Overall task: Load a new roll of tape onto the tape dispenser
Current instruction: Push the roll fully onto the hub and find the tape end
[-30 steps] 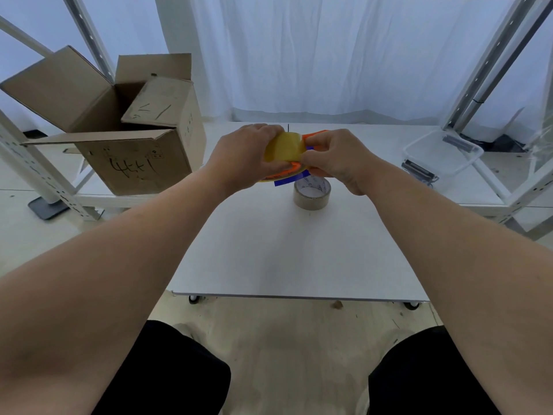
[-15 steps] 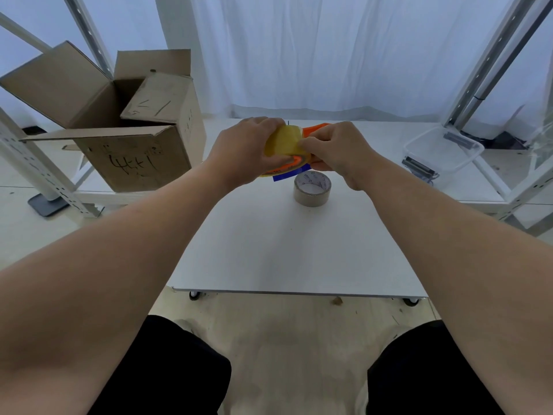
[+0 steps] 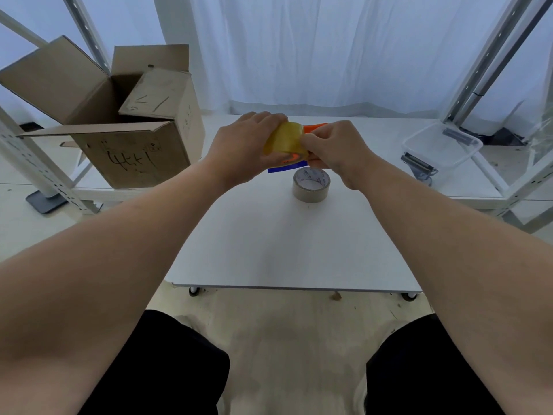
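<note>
Two bare forearms reach forward from the near edge over the person's dark-clad legs and the white table (image 3: pixel 269 250). Farther in, a brown tape roll (image 3: pixel 311 184) lies flat on the table, just below the hands and apart from them. Above it, both hands meet around the task's things, held in the air: the left hand (image 3: pixel 239 148) is wrapped around the yellow tape roll (image 3: pixel 284 139), fingers curled over its top, while the right hand (image 3: pixel 338 148) is closed on the orange tape dispenser (image 3: pixel 314 127) — its fingertips pinch at the yellow roll's right edge. A blue part of the dispenser shows under the roll; whether the roll is seated on the dispenser cannot be told. At far left stands an open cardboard box (image 3: pixel 131 154) with handwriting on its side; at far right, a clear plastic bin (image 3: pixel 443 148); behind all — a white curtain (image 3: pixel 329 49).
</note>
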Demonstrator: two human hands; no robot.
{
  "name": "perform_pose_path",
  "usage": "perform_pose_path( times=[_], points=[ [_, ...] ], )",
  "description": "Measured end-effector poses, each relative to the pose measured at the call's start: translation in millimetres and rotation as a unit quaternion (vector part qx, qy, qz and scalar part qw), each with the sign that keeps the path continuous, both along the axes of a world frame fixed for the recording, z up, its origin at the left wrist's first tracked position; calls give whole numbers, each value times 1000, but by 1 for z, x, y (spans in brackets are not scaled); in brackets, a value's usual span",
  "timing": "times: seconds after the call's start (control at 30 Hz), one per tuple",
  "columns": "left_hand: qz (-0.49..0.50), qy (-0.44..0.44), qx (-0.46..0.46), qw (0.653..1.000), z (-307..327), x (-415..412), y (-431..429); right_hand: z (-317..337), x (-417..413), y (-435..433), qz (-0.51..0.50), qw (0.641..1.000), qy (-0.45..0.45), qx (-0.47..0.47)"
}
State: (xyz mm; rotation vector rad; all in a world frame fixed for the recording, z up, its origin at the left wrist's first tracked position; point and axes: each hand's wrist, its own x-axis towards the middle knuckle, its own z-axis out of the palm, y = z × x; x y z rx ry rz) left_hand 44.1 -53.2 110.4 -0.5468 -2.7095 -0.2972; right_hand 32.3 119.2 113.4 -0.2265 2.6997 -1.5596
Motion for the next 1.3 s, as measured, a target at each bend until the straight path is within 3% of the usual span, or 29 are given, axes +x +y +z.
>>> perform_pose_path(
  times=[0.13, 0.33, 0.6, 0.77, 0.93, 1.3],
  points=[
    [-2, 20, -4, 1000, 1, 1, 1, -3, -3, 0, -30, 999, 31, 15],
    [-2, 13, -30, 999, -5, 0, -2, -5, -1, 0, 6, 999, -42, -29],
    [-7, 32, -27, 999, -4, -2, 1, -8, -5, 4, -6, 1000, 4, -7],
    [24, -63, 108, 992, -4, -7, -12, -9, -1, 0, 134, 990, 29, 31],
    [-17, -124, 216, 968, -1, -5, -12, -7, -5, -1, 103, 987, 111, 46],
    [-43, -281, 388, 877, 12, 0, -7, -9, -8, 7, 153, 970, 129, 137]
  ],
)
